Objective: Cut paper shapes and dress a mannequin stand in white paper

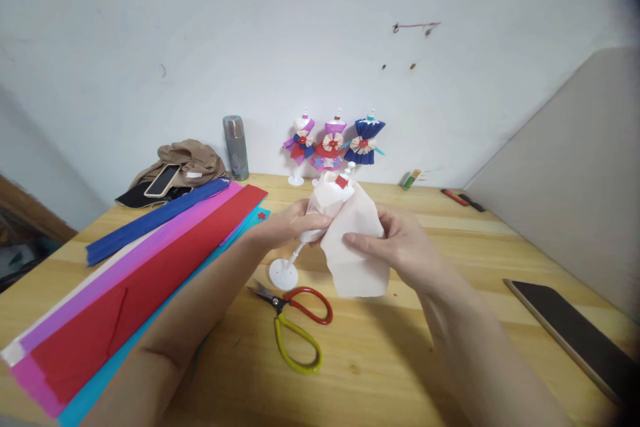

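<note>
A small white dress-form mannequin (351, 169) leans to the right over the table, its round base (283, 274) tipped up. Cream crepe paper (357, 263) wraps its torso and hangs off to the right as a loose flap. A red diamond-shaped piece (342, 181) shows at its neckline. My left hand (295, 221) is closed around the torso and the paper over it, thumb in front. With thumb and fingers, my right hand (397, 237) pinches the flap's right side. Scissors (277, 303) with one red and one yellow handle lie spread just below the base.
Blue (155, 221), purple, red (150, 287) and turquoise crepe strips cover the left side. Three dressed mannequins (334, 143) stand by the wall near a thermos (235, 148). A phone (163, 180) lies on a cap and brown cloth; a dark tablet-like device (565, 333) lies right.
</note>
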Demonstrator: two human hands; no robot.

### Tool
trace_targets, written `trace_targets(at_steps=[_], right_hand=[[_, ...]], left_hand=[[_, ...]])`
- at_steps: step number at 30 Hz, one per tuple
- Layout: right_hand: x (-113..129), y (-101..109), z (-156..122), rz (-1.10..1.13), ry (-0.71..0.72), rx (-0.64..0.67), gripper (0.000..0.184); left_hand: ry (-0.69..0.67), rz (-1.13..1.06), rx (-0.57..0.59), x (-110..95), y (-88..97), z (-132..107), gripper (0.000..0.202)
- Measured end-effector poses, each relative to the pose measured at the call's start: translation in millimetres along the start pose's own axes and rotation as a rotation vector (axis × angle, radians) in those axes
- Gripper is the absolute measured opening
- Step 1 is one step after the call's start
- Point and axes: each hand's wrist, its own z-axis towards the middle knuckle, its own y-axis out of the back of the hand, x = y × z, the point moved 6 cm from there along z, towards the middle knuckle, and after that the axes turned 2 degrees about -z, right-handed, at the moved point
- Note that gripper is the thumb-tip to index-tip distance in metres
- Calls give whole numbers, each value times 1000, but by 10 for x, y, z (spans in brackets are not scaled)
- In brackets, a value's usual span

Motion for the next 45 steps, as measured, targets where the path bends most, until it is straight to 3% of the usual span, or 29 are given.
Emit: trace_targets(at_steps=[6, 14, 23, 29, 38, 45], right_hand=[[-22, -16, -13, 78, 0, 3, 35], [23, 3, -15, 83, 46, 16, 25], [15, -10, -12, 87, 34, 71, 44], [-35, 5, -18, 117, 17, 97, 44], [-70, 90, 13, 145, -49, 118, 44], [-33, 166, 23, 63, -19, 124, 45]], left_hand=[[6, 68, -16, -87, -37, -31, 26], [-7, -146, 95, -34, -63, -2, 43], [38, -143, 86, 74, 31, 25, 38], [-61, -57, 82, -125, 93, 6, 37], [-14, -76, 120, -255, 20, -67, 58], [-24, -9, -27, -182, 60, -8, 47]])
